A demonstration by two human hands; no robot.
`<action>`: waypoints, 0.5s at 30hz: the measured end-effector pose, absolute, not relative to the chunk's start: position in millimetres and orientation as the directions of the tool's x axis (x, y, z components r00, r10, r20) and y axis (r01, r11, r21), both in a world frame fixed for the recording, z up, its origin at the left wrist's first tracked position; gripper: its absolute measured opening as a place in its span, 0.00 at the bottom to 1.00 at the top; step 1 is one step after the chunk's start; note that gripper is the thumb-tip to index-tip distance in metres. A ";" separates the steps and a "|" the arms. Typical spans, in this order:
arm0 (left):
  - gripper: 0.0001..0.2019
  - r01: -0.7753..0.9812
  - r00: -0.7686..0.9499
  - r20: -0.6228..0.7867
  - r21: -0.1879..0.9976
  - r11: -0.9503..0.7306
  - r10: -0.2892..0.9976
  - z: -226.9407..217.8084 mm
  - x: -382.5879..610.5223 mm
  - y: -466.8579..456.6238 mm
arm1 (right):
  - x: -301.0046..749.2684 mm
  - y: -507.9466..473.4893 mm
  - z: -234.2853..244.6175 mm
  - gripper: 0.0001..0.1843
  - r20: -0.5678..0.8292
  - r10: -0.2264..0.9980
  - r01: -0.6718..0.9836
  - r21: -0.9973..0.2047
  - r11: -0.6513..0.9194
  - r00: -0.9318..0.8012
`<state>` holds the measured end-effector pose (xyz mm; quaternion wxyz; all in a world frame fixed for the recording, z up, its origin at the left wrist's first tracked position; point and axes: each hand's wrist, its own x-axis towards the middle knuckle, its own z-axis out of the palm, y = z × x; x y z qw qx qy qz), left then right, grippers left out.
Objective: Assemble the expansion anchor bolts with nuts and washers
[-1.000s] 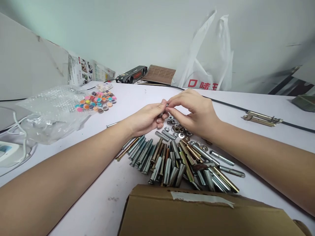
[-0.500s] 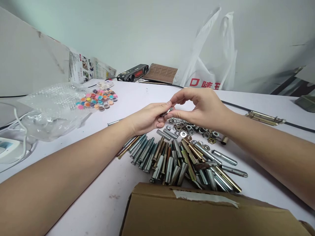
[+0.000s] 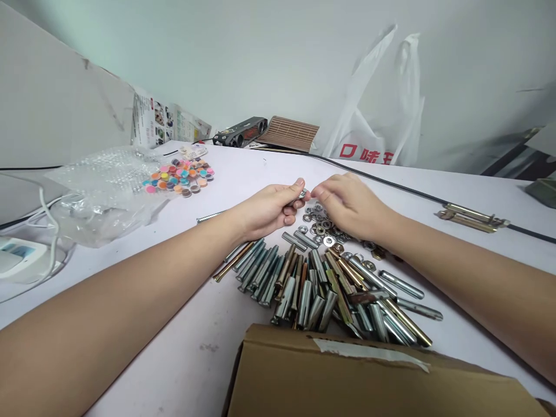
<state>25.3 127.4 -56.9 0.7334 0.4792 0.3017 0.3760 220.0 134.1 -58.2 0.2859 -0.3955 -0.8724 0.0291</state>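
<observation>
My left hand (image 3: 274, 209) is closed round a small silver metal piece, with what looks like a nut (image 3: 303, 193) showing at its end between thumb and fingers. Just to the right is my right hand (image 3: 354, 202), thumb and fingers pinched together and slightly blurred; whether anything is in them is hidden. Under it lies a pile of loose nuts and washers (image 3: 329, 240), partly covered. Closer to me, bolts (image 3: 260, 267) and metal sleeves (image 3: 304, 301) lie in a fanned heap. Two short pins (image 3: 295, 241) rest between the heap and my left hand.
A cardboard box (image 3: 369, 382) stands at the near edge. Bubble wrap (image 3: 108, 191) and colourful discs (image 3: 182, 176) lie to the left, beside a white device (image 3: 21, 258). Behind are a black cable (image 3: 382, 182), a white plastic bag (image 3: 373, 121) and a bamboo mat (image 3: 290, 133).
My right hand has drawn back slightly from the metal piece and lowered over the nuts, its fingers curling together. My left hand keeps its hold. The whole view has shifted a little.
</observation>
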 end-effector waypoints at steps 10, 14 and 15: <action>0.20 -0.273 0.536 -0.051 0.934 0.231 0.842 -57.3 26.2 127.7 | 217.4 132.3 -68.0 0.14 0.392 0.753 0.712 -0.279 0.644 -0.528; 0.21 -0.278 0.550 -0.048 0.931 0.238 0.834 -57.6 25.7 127.6 | 217.9 131.9 -67.2 0.13 0.393 0.760 0.704 -0.310 0.639 -0.518; 0.20 -0.278 0.554 -0.048 0.930 0.239 0.831 -57.7 25.7 127.6 | 218.0 131.8 -67.4 0.13 0.397 0.760 0.700 -0.317 0.640 -0.514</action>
